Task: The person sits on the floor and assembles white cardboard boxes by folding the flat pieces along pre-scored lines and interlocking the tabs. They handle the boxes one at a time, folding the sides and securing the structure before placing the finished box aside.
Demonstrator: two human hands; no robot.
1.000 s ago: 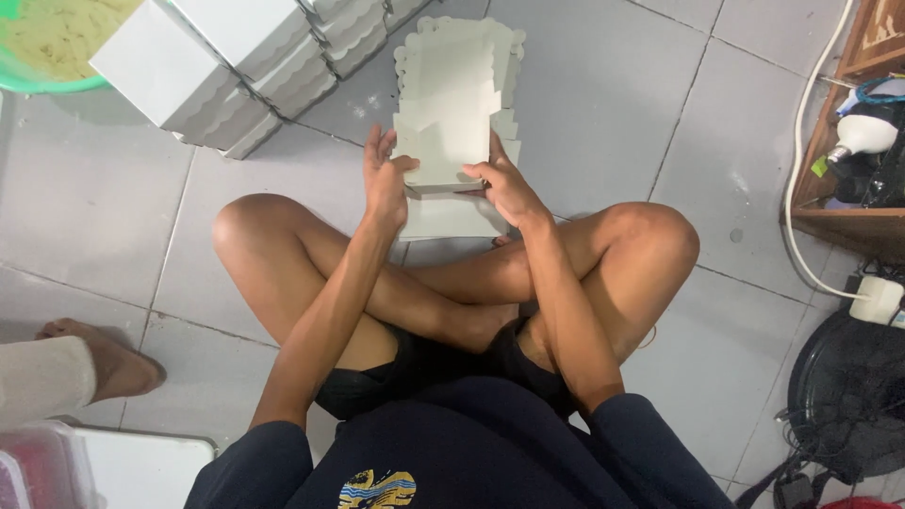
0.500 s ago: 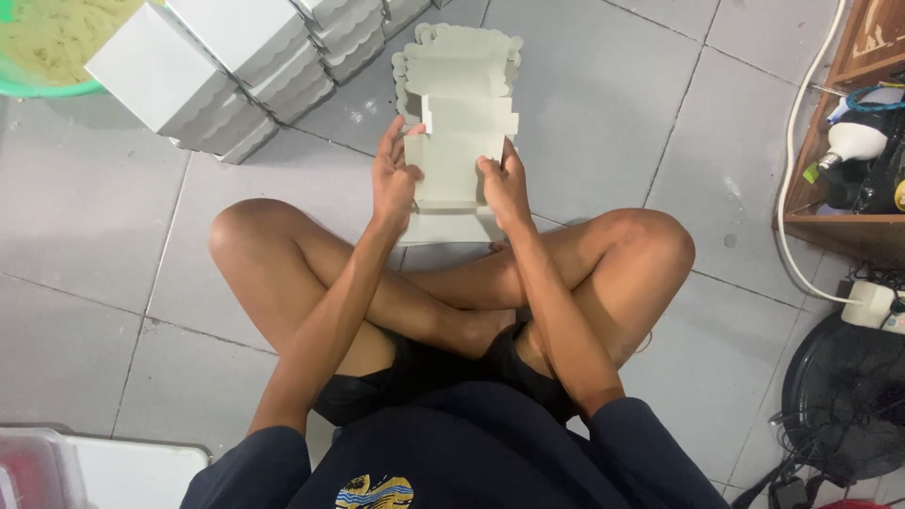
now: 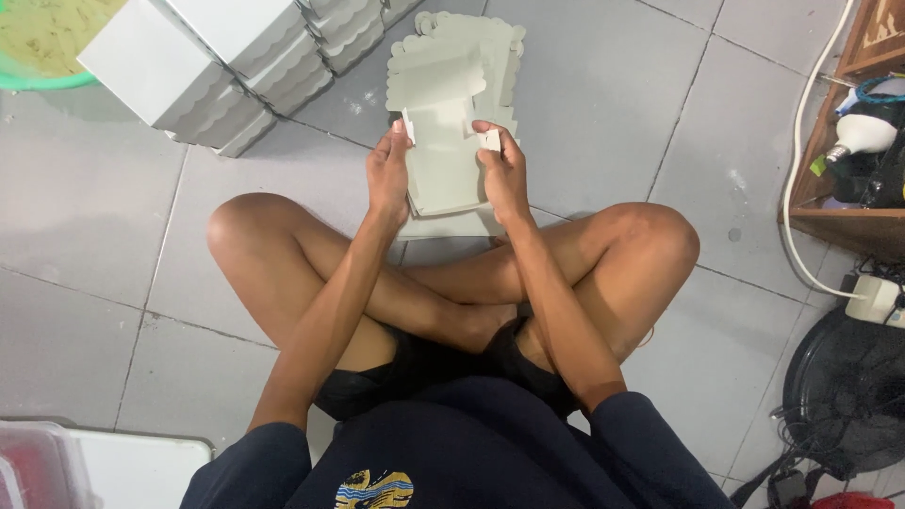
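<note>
Dark navy long-sleeved top with yellow-blue chest emblem, black shorts, bare legs.

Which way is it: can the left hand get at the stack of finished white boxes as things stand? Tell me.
Probably not yet: the left hand holds the half-folded box, though bare floor lies between it and the stacked boxes.

Setting: home-style workroom, grey tiled floor [image 3: 613,85] used as work surface. Stacked white folded boxes [image 3: 203,71], wooden shelf [image 3: 848,221] with clutter, floor fan [image 3: 848,396], power strip [image 3: 877,300] nearby.

Grey tiled floor [image 3: 113,245] (pale grout), wooden shelf [image 3: 844,226] at right
</note>
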